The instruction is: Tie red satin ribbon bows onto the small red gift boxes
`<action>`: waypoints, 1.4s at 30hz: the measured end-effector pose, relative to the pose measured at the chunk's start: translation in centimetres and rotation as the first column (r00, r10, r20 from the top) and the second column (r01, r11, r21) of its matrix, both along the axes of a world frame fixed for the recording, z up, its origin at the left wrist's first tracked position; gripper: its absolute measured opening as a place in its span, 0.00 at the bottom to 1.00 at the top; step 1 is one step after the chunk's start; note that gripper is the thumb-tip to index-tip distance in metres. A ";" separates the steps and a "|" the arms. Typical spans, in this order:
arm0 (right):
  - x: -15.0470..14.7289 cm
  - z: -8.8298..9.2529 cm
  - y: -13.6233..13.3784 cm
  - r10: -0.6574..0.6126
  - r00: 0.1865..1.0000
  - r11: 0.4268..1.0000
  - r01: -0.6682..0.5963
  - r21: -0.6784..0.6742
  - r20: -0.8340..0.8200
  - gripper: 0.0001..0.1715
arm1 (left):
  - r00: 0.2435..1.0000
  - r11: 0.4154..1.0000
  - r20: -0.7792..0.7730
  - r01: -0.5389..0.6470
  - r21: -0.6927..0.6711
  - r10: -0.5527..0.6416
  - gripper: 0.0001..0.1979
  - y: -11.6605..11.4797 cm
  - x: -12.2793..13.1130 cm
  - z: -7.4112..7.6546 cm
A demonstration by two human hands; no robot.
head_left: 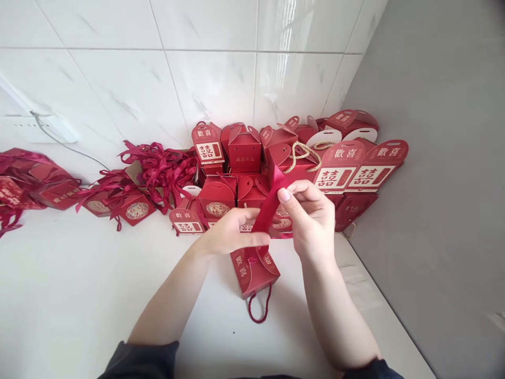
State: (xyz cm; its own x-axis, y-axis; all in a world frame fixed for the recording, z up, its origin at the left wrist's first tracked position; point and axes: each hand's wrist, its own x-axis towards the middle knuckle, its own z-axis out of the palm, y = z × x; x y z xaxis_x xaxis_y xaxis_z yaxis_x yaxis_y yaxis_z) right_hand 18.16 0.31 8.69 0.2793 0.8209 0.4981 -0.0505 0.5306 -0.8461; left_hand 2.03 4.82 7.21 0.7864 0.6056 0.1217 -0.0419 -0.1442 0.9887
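A dark red satin ribbon [269,211] rises from the top of a small red gift box [258,278] with gold lettering. My left hand [234,230] is closed around the ribbon from the left, between thumb and fingers, just above the box. Higher up, my right hand [315,220] pinches the ribbon between thumb and forefinger. The box rests on the white surface, and its twisted dark red cord handle [259,320] hangs toward me. The ribbon partly hides the box top.
Red gift boxes [335,166] stand stacked against the tiled wall [213,79], some with gold rope handles [302,155]. Tangled red ribbons [165,166] and ribboned boxes [136,208] lie to the left. A grey panel [434,173] bounds the right side. A cable [71,142] runs along the wall.
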 end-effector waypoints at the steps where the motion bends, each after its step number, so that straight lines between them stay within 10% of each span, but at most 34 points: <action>1: 0.0 0.1 -0.1 0.006 1.000 1.000 -0.006 -0.005 -0.012 0.08 | 0.996 0.999 0.077 -0.034 -0.026 0.036 0.18 -0.2 0.5 0.8; 8: 0.3 1.1 -0.2 0.035 0.998 0.997 -0.032 0.074 -0.046 0.07 | 0.911 0.955 0.293 -0.297 -0.019 0.289 0.12 -1.4 3.5 4.0; 16: 3.2 4.6 1.2 0.173 0.966 0.983 -0.181 0.025 0.190 0.26 | 0.917 0.955 0.273 -0.293 -0.038 0.292 0.13 -1.7 3.6 4.6; 22: 3.7 6.5 1.0 0.102 0.910 0.988 -0.141 0.068 0.402 0.20 | 0.910 0.956 0.298 -0.291 -0.033 0.288 0.12 -1.9 3.8 4.5; 42: 2.5 3.8 -0.8 0.025 0.955 0.994 -0.054 0.091 0.297 0.12 | 0.887 0.864 0.292 -0.433 0.256 0.358 0.11 -1.6 3.0 3.9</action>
State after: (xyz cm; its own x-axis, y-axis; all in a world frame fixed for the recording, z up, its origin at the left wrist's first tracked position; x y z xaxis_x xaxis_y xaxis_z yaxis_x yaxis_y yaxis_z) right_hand 20.66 -0.47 12.49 0.0764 0.7717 0.6313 0.1707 0.6137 -0.7709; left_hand 5.07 3.20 11.11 0.4152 0.7618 0.4972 -0.1337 -0.4895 0.8617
